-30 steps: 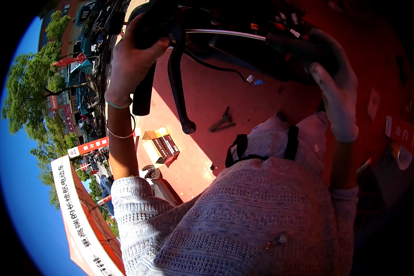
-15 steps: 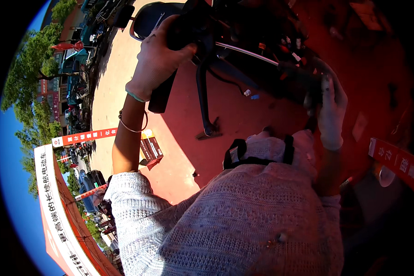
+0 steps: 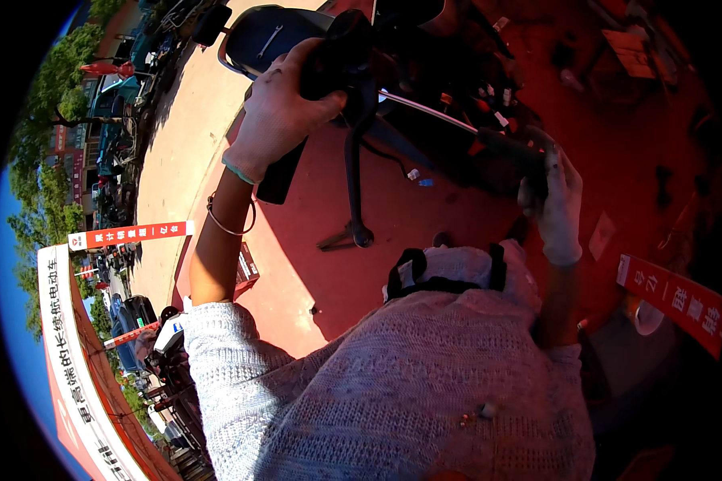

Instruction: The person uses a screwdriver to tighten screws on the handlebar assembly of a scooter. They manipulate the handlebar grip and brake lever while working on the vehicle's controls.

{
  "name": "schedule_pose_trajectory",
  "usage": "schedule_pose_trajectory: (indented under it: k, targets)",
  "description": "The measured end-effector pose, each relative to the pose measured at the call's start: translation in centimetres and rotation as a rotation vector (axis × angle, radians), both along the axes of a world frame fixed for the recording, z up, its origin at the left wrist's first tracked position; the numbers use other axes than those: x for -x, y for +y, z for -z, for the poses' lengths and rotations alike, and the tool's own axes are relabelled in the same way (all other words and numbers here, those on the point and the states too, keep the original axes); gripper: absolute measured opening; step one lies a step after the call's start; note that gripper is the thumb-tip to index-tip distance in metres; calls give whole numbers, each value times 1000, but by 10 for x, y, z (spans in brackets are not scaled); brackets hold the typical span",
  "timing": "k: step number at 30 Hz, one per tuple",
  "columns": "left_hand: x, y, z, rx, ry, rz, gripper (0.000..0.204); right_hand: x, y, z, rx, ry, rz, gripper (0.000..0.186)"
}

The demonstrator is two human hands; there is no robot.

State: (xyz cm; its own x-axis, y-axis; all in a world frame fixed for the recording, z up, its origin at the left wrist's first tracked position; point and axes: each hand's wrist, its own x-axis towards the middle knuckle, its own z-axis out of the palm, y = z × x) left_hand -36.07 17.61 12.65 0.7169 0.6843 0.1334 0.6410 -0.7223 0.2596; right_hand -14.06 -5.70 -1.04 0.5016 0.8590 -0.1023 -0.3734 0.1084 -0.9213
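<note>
My left hand [image 3: 285, 120], in a pale glove, is closed around a black handlebar control housing [image 3: 337, 60]. A long black lever [image 3: 353, 188] hangs beside its thumb. A silver bar [image 3: 429, 110] runs right to a dark grip [image 3: 505, 148]. My right hand [image 3: 557, 200], also gloved, has its fingers bent round that grip, partly lost in shadow. A wrench [image 3: 269, 42] rests on a dark padded surface [image 3: 249, 32] beyond my left hand. Dark wiring and small light connectors [image 3: 501, 119] show in the shaded area behind the bar.
A red floor [image 3: 297, 216] holds metal tools [image 3: 333, 240], a carton [image 3: 247, 272] and small scraps. A canopy [image 3: 64, 337], red banners [image 3: 136, 234], parked vehicles [image 3: 132, 321] and trees [image 3: 36, 128] are left; another red banner [image 3: 674, 305] and a low table [image 3: 630, 56] are right.
Over the last second my view has shifted, bringing more of the padded surface and wrench into sight. Both hands stay on the handlebar, with my right hand now lower in the picture.
</note>
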Motion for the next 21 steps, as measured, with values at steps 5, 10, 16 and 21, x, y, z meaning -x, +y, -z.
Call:
schedule_pose_trajectory:
  k: [5,10,16,21]
  targets:
    - [-2,-1,-3,31,17,-24,70,7,-1,-3,-22,-9,19,51]
    - [-5,1,-3,33,-4,-16,70,10,1,1,-7,19,46,49]
    - [-3,1,-4,54,3,-6,71,8,0,0,-10,55,5,48]
    - [-5,-2,-4,69,-13,-18,67,6,-4,-4,54,59,26,48]
